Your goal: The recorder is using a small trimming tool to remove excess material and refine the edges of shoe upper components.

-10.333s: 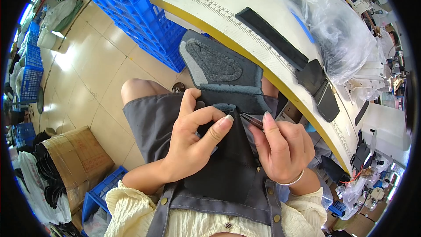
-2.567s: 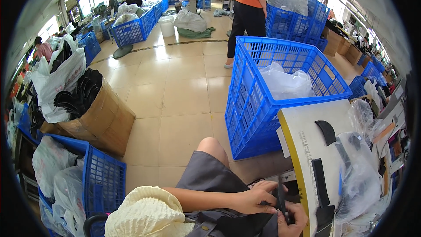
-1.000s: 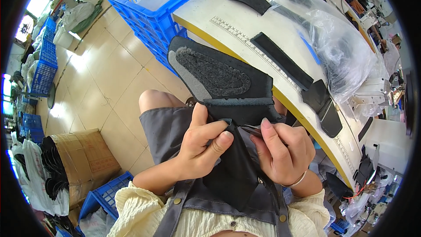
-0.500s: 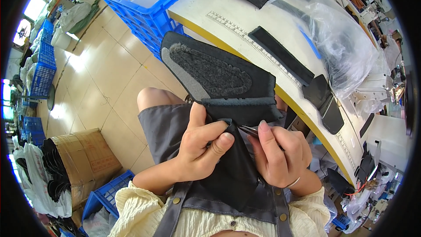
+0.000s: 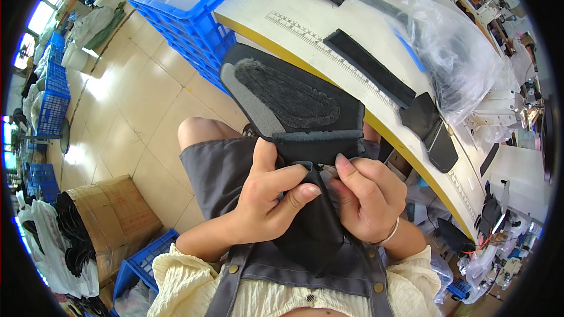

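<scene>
I hold a black fabric piece (image 5: 294, 103) over my lap; it has a grey edge strip and a fuzzy dark patch on its upper half, and its lower part hangs down between my hands. My left hand (image 5: 267, 199) pinches the piece just under its seam, thumb across the front. My right hand (image 5: 367, 196) grips the same seam from the right, fingers curled; a small metal tool seems to sit between its fingers, mostly hidden. A thin bracelet is on my right wrist.
A white table with a yellow edge (image 5: 411, 158) and a printed ruler runs diagonally at right, carrying black fabric strips (image 5: 370, 67) and a clear plastic bag (image 5: 452, 41). A blue crate (image 5: 188, 6) stands ahead. Cardboard box (image 5: 111, 217) and another blue crate (image 5: 141, 264) at lower left.
The view swung back from the room to my lap. Over the last second the black piece rose a little and my hands closed in on its seam.
</scene>
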